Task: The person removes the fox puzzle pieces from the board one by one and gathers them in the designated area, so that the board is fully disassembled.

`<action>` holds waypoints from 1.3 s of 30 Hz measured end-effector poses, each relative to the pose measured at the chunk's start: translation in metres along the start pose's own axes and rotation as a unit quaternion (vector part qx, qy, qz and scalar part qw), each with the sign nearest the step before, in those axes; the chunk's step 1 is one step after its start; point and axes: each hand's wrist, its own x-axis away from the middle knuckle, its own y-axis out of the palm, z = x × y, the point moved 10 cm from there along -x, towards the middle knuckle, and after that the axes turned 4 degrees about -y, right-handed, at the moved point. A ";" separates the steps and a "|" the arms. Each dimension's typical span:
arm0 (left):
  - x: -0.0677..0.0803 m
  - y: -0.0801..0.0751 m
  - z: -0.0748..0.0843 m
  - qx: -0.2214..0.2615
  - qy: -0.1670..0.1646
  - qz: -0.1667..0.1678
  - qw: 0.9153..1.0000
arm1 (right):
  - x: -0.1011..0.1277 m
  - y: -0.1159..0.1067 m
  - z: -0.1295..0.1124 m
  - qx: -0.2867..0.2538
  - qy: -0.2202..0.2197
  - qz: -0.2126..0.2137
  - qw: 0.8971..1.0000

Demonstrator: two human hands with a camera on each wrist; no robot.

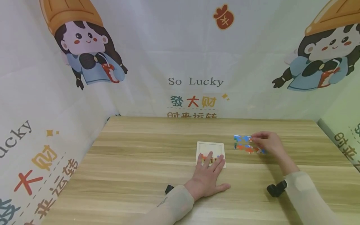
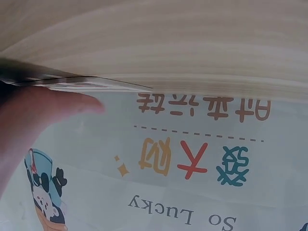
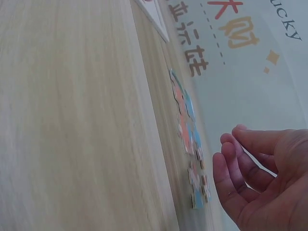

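Puzzle tray (image 1: pixel 210 146) lies flat at mid-table (image 1: pixel 140 175). Left hand (image 1: pixel 206 176) rests on its near edge, fingers straight and spread, pressing on the few pieces seated there. Loose pieces (image 1: pixel 245 144) lie in a cluster just right of the tray. Right hand (image 1: pixel 268 142) sits at that cluster, fingers loosely curled, apparently touching the pieces; whether it pinches one cannot be told. A printed cloth (image 1: pixel 194 81) backs the table.

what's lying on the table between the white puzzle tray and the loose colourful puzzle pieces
Nothing: in the head view, only bare table separates the tray from the puzzle pieces.
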 end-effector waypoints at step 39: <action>-0.005 -0.002 0.020 -0.052 0.018 -0.018 0.998 | -0.013 0.112 -0.068 -0.003 -0.067 -0.065 0.996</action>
